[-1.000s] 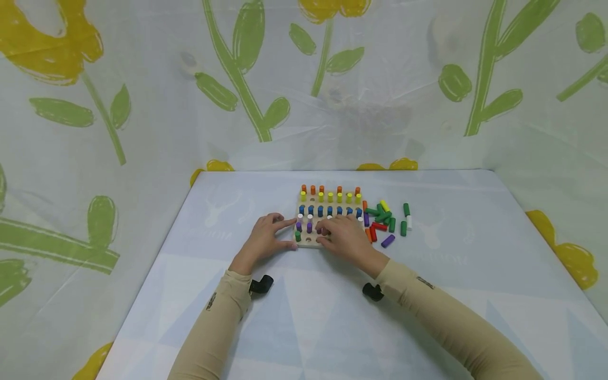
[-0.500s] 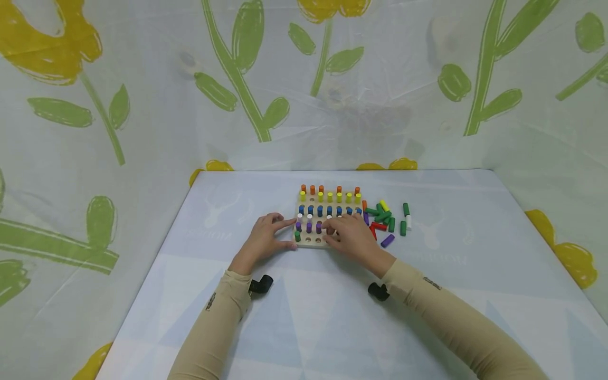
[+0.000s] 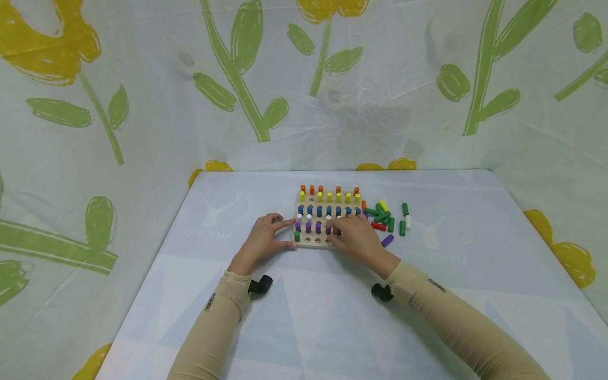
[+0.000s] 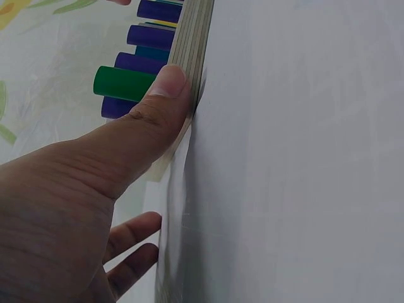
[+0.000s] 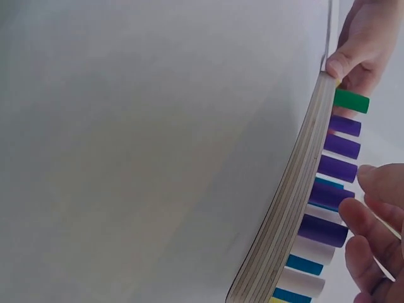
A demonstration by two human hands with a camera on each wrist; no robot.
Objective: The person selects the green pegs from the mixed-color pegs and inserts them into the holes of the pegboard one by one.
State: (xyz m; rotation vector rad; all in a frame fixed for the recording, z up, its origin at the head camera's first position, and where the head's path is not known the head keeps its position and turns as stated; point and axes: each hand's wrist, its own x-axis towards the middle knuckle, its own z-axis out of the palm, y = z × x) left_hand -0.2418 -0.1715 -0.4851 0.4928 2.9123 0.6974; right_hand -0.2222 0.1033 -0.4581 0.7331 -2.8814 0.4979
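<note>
Braces the peg board with the left hand: thumb pressed to the near left corner beside the green peg, fingers straight and loose, gripping nothing. Hovers the right hand over the near right part of the board, fingers curled in beside the last purple peg of the row. Pinching it or merely brushing it? Cannot tell from either view. Sits mid-table, that board, orange and yellow rows at the far side, blue and white next, purple nearer, mostly open holes in the nearest row.

Risks, as a judgement: could tip a peg entered at an angle and jam it half in its hole. Could knock neighbouring purple and white pegs with those curled fingers, tightly spaced as they are. Might slide the board on the smooth table cover if the left thumb eases off during a push. Might also scatter the loose pegs lying just right of the board with a careless sweep of the wrist, and send round ones rolling toward the edge.

Writing: only faint pale print and a stag-head motif on the table cover, not legible. Small dark marks on both sleeves, too small to read. Nothing printed on board or pegs.
</note>
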